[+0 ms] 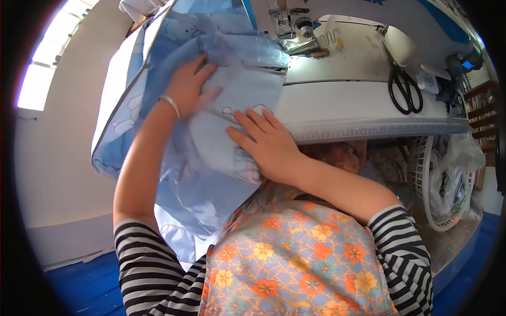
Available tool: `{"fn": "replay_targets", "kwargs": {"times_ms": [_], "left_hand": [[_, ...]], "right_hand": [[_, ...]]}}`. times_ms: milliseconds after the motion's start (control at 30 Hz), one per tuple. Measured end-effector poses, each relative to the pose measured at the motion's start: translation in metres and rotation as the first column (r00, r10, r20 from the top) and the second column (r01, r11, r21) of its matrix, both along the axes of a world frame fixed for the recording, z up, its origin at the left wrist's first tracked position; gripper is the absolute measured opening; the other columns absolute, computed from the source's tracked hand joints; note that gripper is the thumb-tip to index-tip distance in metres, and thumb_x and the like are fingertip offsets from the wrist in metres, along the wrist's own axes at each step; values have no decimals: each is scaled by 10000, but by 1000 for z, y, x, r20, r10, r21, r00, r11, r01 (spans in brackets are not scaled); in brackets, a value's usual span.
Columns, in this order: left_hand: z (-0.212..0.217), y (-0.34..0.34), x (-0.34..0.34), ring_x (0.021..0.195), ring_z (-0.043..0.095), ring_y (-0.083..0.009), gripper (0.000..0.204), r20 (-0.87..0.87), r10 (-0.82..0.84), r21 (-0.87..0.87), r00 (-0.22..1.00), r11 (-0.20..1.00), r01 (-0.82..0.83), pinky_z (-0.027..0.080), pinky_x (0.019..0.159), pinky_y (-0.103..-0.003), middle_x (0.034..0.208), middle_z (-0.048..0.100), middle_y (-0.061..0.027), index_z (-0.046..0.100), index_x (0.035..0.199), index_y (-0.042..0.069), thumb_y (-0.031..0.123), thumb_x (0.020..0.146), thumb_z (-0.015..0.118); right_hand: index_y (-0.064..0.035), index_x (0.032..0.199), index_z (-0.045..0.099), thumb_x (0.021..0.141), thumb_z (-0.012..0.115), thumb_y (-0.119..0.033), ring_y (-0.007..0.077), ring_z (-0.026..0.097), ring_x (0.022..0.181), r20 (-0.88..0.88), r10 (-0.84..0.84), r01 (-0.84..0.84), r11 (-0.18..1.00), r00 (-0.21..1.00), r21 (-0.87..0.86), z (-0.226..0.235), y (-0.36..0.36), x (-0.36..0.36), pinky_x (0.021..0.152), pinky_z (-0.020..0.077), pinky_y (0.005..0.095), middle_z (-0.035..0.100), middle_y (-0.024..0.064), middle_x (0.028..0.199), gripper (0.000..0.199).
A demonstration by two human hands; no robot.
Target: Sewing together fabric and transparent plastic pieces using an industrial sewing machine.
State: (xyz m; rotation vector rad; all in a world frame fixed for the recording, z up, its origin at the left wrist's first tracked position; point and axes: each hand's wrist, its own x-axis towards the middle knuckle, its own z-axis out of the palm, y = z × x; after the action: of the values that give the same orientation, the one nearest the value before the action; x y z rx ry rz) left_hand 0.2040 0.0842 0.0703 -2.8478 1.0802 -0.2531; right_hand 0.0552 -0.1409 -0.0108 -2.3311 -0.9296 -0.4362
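A large light-blue printed cloth (205, 142) spreads over the left part of the sewing table and hangs down its front toward my lap. My left hand (191, 84) rests on the cloth's upper part, its fingers apart and partly smeared by motion. Nearer to me, my right hand (266, 145) lies flat on the cloth by the table's front edge, fingers stretched out. Neither hand grips anything that I can see. Beyond the cloth, to the right of my left hand, stands the needle and presser-foot area of a sewing machine (287, 23).
Black-handled scissors (405, 92) lie on the white table (337, 102), right of the machine's needle. A ruler strip (369, 129) runs along its front edge. A white plastic basket (421, 179) with clear plastic bags stands below at the right. A pale wall (68, 158) rises at the left.
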Motion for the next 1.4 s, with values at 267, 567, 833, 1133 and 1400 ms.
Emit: {"fn": "replay_targets", "kwargs": {"times_ms": [267, 567, 833, 1133, 1400], "left_hand": [[16, -111, -57, 1267, 535, -361, 506, -23, -164, -353, 986, 924, 145, 403, 1082, -476, 1398, 547, -202, 582, 1312, 24, 295, 886, 608], [-26, -128, -64, 1142, 595, -300, 577, -38, 26, -118, 999, 992, -30, 455, 963, -466, 1303, 609, -148, 565, 1326, 21, 267, 808, 616], [-32, -145, -49, 1003, 635, -280, 433, 113, -63, -230, 992, 969, 88, 488, 832, -442, 1154, 678, -125, 662, 1162, 34, 244, 787, 612], [-38, -146, -32, 1166, 593, -362, 469, 140, -168, -156, 976, 969, 189, 439, 1032, -461, 1266, 638, -196, 593, 1270, -14, 147, 830, 612], [-12, -128, -65, 1299, 516, -369, 437, -127, -122, -332, 984, 940, 74, 392, 1096, -447, 1419, 539, -191, 555, 1362, 8, 92, 934, 553]], "right_hand": [[-86, 1242, 636, 775, 587, -92, 392, 485, 1291, 36, -6, 4, 998, 999, 64, 4, -28, -20, 1126, 347, 505, 545, 186, 1370, 469], [-106, 1219, 670, 724, 616, -55, 383, 482, 1322, -95, -9, 15, 998, 995, 64, 20, -62, -31, 1113, 368, 519, 569, 158, 1370, 501], [-73, 1126, 701, 779, 586, -115, 360, 517, 1270, -69, -13, 20, 994, 998, 110, 24, -67, -18, 1082, 401, 488, 622, 149, 1267, 368], [-78, 1102, 698, 804, 633, -116, 312, 615, 1100, 143, -141, 103, 964, 980, 246, -3, -118, -36, 958, 500, 432, 655, 141, 1164, 307], [-30, 964, 685, 914, 682, -151, 228, 682, 821, -169, -978, 938, 58, 122, 341, -62, -426, -176, 739, 513, 340, 703, 118, 893, 131]]}}
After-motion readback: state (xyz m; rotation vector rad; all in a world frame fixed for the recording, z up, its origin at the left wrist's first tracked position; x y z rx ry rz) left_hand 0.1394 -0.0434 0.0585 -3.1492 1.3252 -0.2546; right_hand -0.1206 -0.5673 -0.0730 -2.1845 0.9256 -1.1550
